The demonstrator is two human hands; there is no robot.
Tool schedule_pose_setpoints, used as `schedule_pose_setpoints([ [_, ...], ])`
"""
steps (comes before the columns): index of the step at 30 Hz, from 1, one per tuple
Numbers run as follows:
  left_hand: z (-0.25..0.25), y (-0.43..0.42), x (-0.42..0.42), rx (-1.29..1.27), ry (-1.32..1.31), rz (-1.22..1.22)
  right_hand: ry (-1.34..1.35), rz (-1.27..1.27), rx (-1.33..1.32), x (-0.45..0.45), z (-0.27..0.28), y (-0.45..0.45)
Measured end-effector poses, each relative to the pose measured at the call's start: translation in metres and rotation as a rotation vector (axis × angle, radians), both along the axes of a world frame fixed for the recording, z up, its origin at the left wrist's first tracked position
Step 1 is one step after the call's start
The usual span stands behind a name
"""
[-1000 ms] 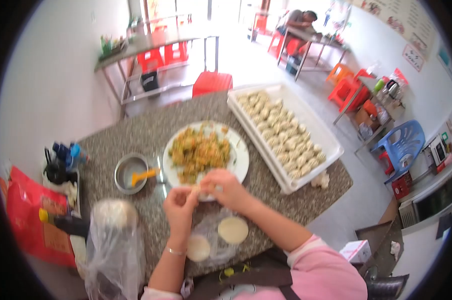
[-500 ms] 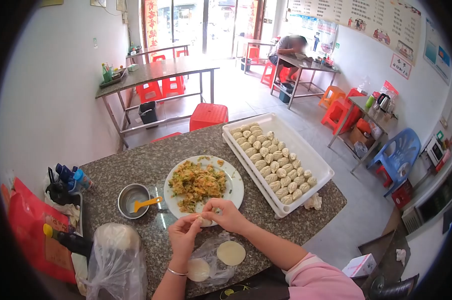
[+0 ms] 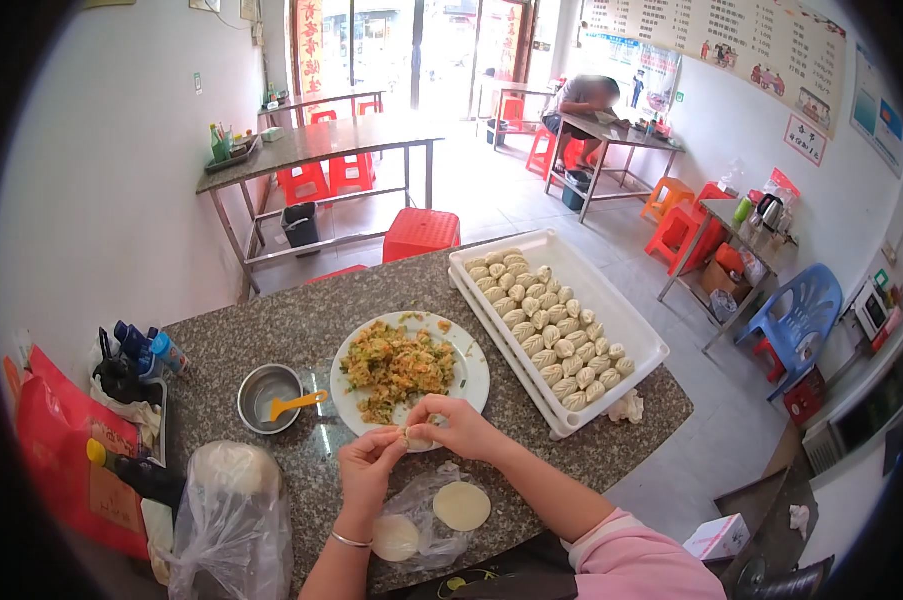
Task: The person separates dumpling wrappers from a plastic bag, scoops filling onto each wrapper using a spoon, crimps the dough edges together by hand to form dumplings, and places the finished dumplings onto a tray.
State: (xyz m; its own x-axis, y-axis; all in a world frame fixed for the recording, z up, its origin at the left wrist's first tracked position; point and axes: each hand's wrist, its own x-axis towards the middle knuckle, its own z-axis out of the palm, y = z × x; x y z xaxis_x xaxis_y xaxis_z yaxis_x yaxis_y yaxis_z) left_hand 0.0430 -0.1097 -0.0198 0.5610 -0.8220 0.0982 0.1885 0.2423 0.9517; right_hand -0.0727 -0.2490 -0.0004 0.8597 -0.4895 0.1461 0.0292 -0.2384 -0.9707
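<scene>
My left hand (image 3: 369, 462) and my right hand (image 3: 456, 424) meet over the near rim of a white plate (image 3: 475, 396). Between them is a pale dumpling (image 3: 415, 440), pinched by the fingertips of both and mostly hidden. Chopped orange and green filling (image 3: 400, 362) is heaped on the plate. Two round dough wrappers lie below my hands, one wrapper (image 3: 462, 506) on a clear plastic sheet (image 3: 434, 545) and the other wrapper (image 3: 396, 538) beside my left wrist. Rows of pleated dumplings (image 3: 555, 335) fill much of a white tray (image 3: 627, 335) at the right.
A metal bowl (image 3: 255, 412) with a yellow-handled spatula (image 3: 299, 403) stands left of the plate. Plastic-wrapped dough (image 3: 234, 490), bottles (image 3: 137, 345) and a red bag (image 3: 67, 430) crowd the left side. A person (image 3: 584, 100) sits at a far table.
My hands stay together at the plate's near edge, with the fingers shifting slightly on the dumpling. The whole view has moved a little; the other things keep their places.
</scene>
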Motion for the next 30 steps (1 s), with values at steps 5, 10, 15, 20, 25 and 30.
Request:
schedule_pose_setpoints([
  [5,0.005,0.001,-0.003,0.039,0.034,0.024,-0.045,-0.080,-0.189,0.004,-0.008,0.006],
  [10,0.005,0.000,-0.002,0.057,0.039,0.062,-0.097,-0.104,-0.314,0.004,0.000,0.013],
  [15,0.005,-0.001,-0.003,0.049,0.112,0.084,-0.075,-0.168,-0.245,0.005,-0.008,0.009],
  [20,-0.005,-0.001,0.001,0.009,-0.030,0.037,-0.022,-0.028,-0.149,0.001,0.001,0.007],
  [25,0.008,-0.001,-0.002,0.069,-0.017,0.048,-0.123,-0.113,-0.260,0.007,-0.006,0.013],
  [30,0.011,-0.002,-0.005,0.047,0.065,0.094,-0.180,-0.145,-0.366,0.007,-0.009,0.013],
])
